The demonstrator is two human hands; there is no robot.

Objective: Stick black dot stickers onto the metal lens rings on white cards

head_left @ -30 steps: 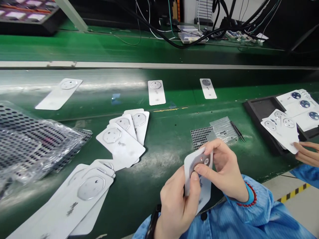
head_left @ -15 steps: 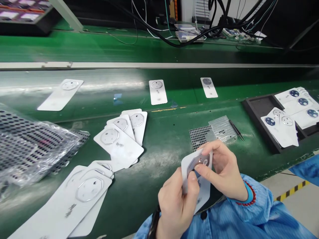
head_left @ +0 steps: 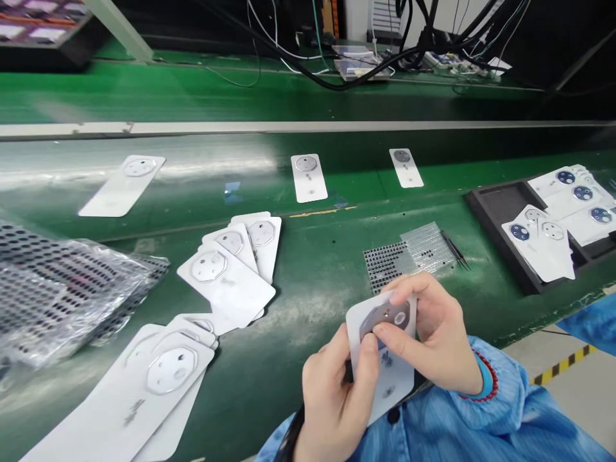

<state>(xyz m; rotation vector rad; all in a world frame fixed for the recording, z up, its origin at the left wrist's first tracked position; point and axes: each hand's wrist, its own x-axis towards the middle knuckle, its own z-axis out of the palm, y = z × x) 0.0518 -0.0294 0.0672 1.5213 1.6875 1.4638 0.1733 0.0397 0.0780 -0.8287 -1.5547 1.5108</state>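
Observation:
A white rounded-corner panel (head_left: 385, 385) with a grey lens area near its top is held up in front of my body. My left hand (head_left: 334, 391) grips its left edge, the thumb bent against its face. My right hand (head_left: 430, 333) clasps the upper right edge, its thumb pressing on the lens area beside my left thumb. Whatever lies under the thumbs is hidden. Just beyond the panel lie a sheet of small black dots (head_left: 389, 262), a clear sheet with a few dots (head_left: 428, 247) and black tweezers (head_left: 455, 249).
Similar panels are stacked at left (head_left: 226, 276) and front left (head_left: 129, 385). Single ones lie on the green belt (head_left: 308, 178). A black tray (head_left: 505, 192) with more panels stands at right. Perforated plastic wrap (head_left: 72, 282) covers the far left. Another blue sleeve (head_left: 590, 324) shows at right.
The held panel has turned slightly, so more of its face and its printed marks show. Both hands keep their grip, thumbs still on the lens area. The view has shifted a little.

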